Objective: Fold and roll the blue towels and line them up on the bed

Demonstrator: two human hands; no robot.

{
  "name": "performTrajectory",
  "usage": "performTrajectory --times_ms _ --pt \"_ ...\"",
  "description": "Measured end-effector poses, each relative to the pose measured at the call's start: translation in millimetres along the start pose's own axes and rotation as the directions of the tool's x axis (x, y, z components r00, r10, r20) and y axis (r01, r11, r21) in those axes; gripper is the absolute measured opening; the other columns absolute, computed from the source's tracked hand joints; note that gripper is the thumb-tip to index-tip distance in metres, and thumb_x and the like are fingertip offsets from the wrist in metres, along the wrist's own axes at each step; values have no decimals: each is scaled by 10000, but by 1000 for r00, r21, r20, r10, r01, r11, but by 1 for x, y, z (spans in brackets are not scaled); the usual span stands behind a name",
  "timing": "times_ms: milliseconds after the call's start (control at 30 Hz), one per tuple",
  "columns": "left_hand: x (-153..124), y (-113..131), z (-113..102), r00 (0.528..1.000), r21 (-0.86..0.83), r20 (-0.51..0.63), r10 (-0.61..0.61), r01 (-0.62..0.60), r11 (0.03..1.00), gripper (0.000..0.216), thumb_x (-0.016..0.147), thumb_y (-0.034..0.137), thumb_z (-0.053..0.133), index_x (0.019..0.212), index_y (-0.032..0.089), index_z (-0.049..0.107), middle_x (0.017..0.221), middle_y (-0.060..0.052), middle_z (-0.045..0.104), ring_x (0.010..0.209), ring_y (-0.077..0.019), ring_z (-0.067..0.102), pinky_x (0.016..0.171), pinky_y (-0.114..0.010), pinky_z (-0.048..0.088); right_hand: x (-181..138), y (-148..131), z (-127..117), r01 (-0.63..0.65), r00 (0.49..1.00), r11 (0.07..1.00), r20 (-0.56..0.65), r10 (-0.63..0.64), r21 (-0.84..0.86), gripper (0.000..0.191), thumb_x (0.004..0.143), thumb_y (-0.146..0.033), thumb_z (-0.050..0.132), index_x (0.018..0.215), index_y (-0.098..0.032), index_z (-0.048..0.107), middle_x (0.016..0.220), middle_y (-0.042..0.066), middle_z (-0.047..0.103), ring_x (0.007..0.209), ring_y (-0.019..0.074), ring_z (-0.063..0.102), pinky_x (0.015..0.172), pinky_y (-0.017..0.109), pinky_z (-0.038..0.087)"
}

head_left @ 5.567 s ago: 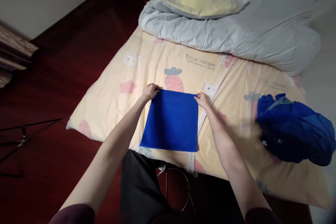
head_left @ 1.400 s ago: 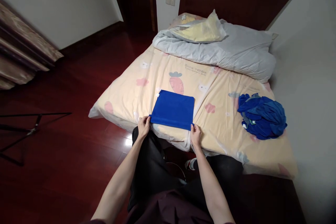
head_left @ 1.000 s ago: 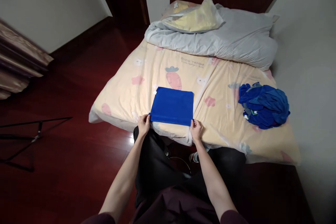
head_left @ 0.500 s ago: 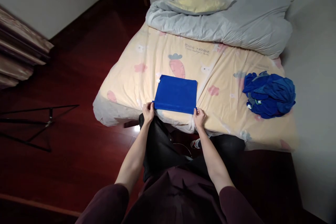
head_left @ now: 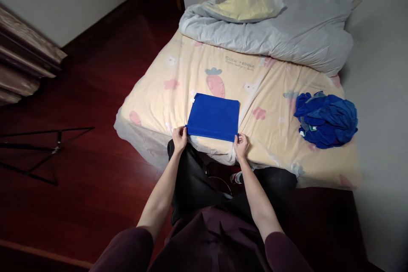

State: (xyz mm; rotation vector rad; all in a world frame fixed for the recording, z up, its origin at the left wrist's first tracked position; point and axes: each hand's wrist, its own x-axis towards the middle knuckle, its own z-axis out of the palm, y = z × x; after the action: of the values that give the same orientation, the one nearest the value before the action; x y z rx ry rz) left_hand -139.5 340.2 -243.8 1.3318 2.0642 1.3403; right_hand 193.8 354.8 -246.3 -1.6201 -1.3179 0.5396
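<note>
A folded blue cloth [head_left: 213, 117] lies flat on the pale yellow bed sheet [head_left: 178, 72], close to the bed's near edge. My left hand [head_left: 179, 138] pinches the cloth's near left corner. My right hand [head_left: 241, 145] pinches its near right corner. Both hands have their fingers closed on the near edge of the cloth. A small white tag shows at the cloth's far left corner.
A crumpled pile of blue cloths [head_left: 327, 119] sits on the right side of the bed. A grey duvet [head_left: 287, 29] and a yellow pillow [head_left: 245, 2] lie at the head. Dark red wood floor [head_left: 79, 106] spreads left, with a black stand's legs [head_left: 47, 153]. A wall runs along the right.
My hands went from the cloth's far corners to its near corners, and the cloth is now a shorter rectangle. Over the last second they hold still; only the view shifts slightly.
</note>
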Motion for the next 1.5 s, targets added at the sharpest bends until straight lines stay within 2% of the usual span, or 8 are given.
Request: performTrajectory --times_ms 200,333,533,767,867,967,1133,1500 --pt "2 -2 2 999 21 17 34 -34 999 292 990 451 542 1051 216 705 895 -89 679 945 -264 616 893 -407 513 1 1 2 27 1000 999 2 -27 -29 300 937 -426 584 1085 -173 650 765 37 649 644 169 593 656 294 511" --pt "2 4 2 996 51 1 84 -84 995 257 977 417 566 1090 225 695 1051 -120 665 1040 -276 602 964 -426 496 1 0 0 52 999 996 -2 -53 -67 249 942 -411 592 1027 -185 652 788 35 626 650 163 567 677 297 517" --pt "-2 11 -1 965 85 144 220 -233 969 278 980 242 475 1021 257 750 1210 -103 716 1172 -305 551 1099 -522 409 -3 2 -2 262 965 962 33 -260 -79 327 1011 -354 481 964 -209 771 1092 136 653 967 215 655 892 371 568" --pt "6 4 -14 934 12 283 216 -229 973 325 905 356 611 1187 260 739 1276 -80 729 1209 -319 550 1119 -530 384 11 1 -22 384 898 921 256 -357 -66 340 1008 -306 490 1174 -233 778 1189 118 710 1161 248 628 1071 442 523" --pt "8 4 -17 902 27 364 234 -261 965 456 800 299 641 1247 247 710 1347 -86 694 1255 -324 545 1153 -524 355 16 -2 -36 432 832 900 412 -371 -61 410 941 -327 602 1327 -239 708 1339 113 651 1258 274 578 1119 461 503" --pt "8 3 -15 911 51 339 235 -267 962 513 736 225 587 1235 236 708 1337 -77 698 1249 -312 555 1157 -504 356 15 -4 -42 456 801 887 468 -373 -74 550 882 -258 631 1431 -232 629 1410 115 607 1317 288 540 1152 472 484" --pt "8 1 -8 939 24 254 232 -246 969 456 766 211 562 1191 225 727 1244 -70 738 1180 -304 560 1121 -490 389 11 -4 -36 399 862 913 372 -344 -80 520 872 -129 527 1357 -232 684 1352 91 659 1280 245 584 1135 421 507" --pt "7 -4 -9 970 -79 185 156 -144 986 294 941 283 550 1156 226 742 1132 -103 712 1168 -273 535 975 -412 522 13 -5 -34 279 924 956 248 -292 88 361 928 -152 477 1175 -210 734 1273 91 721 1214 210 655 1121 403 520"
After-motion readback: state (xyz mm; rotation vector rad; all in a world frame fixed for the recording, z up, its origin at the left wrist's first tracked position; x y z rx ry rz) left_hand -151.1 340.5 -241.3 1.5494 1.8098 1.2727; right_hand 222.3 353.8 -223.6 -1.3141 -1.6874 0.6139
